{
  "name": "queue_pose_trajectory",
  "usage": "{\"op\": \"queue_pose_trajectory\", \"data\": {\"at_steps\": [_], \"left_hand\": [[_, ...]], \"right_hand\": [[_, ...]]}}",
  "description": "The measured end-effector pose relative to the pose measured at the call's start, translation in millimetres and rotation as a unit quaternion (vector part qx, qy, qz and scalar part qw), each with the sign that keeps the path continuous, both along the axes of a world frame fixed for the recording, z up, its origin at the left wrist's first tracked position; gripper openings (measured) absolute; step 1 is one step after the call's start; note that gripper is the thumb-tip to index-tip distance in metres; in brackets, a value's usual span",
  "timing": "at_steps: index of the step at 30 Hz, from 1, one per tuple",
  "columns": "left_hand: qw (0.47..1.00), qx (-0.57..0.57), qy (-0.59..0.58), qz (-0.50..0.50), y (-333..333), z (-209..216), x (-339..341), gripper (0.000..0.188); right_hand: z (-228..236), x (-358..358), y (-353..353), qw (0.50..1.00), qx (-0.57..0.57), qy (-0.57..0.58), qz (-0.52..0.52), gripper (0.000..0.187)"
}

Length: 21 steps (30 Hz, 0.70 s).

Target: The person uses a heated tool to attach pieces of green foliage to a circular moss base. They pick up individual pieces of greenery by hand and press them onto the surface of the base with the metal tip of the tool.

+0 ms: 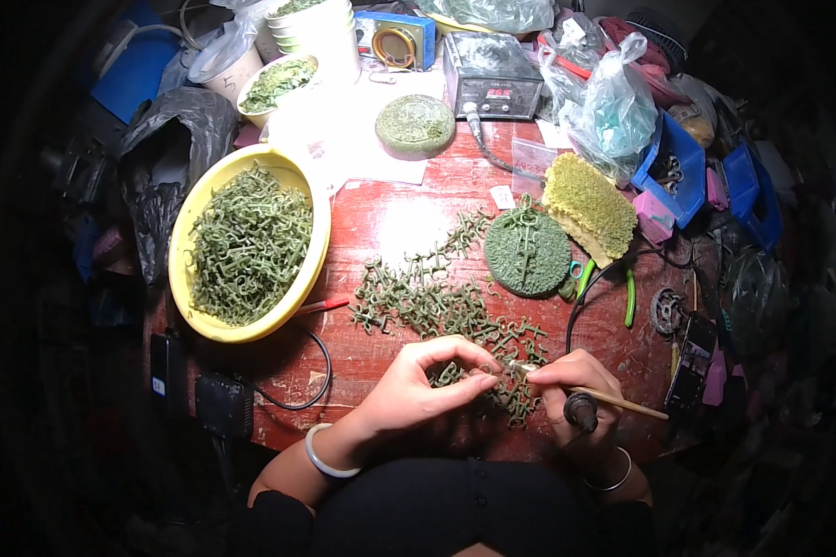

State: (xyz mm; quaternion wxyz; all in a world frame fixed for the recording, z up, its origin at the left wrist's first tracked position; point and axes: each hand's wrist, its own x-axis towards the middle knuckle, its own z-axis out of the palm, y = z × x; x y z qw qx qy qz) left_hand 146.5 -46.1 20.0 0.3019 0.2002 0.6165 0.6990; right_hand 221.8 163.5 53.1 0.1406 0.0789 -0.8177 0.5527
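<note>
Over the front of the table my left hand [427,381] pinches thumb and forefinger together; whatever is between them is too small to make out. My right hand [581,395] meets it at the fingertips. Its fingers are closed around a dark-handled pen tool [581,410] and a thin wooden-handled tool [636,405], whose tips come close to my left fingertips. Beneath and beyond both hands lie loose green branched pieces [418,297]. Farther off, a round green textured disc [543,260] has a branched piece lying on it.
A yellow basin [320,232] full of green pieces stands at left. Behind are a control box [494,84] with a red display, a pale green disc [414,125] and white tubs [311,37]. A yellow-green sponge-like block [590,204] and blue bins [673,172] sit at right.
</note>
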Motion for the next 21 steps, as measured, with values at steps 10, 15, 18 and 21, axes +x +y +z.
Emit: {"op": "queue_pose_trajectory", "data": {"at_steps": [10,15,18,21], "left_hand": [[1.0,0.003,-0.008,-0.018,-0.7,2.5,-1.6,0.014],[1.0,0.014,-0.011,-0.021,-1.5,-0.9,-1.4,0.016],[0.999,0.016,-0.017,-0.023,-1.6,-0.4,-1.3,0.016],[1.0,0.01,-0.017,-0.023,-1.3,1.4,-1.0,0.014]], "right_hand": [[-4.1,1.1,1.5,1.0,-0.01,0.004,-0.014,0.012],[-4.9,1.6,2.2,1.0,-0.018,-0.004,0.003,0.013],[-4.9,3.1,3.1,1.0,-0.023,-0.017,-0.009,0.012],[-3.0,1.3,5.2,0.999,-0.023,-0.017,0.021,0.012]]}}
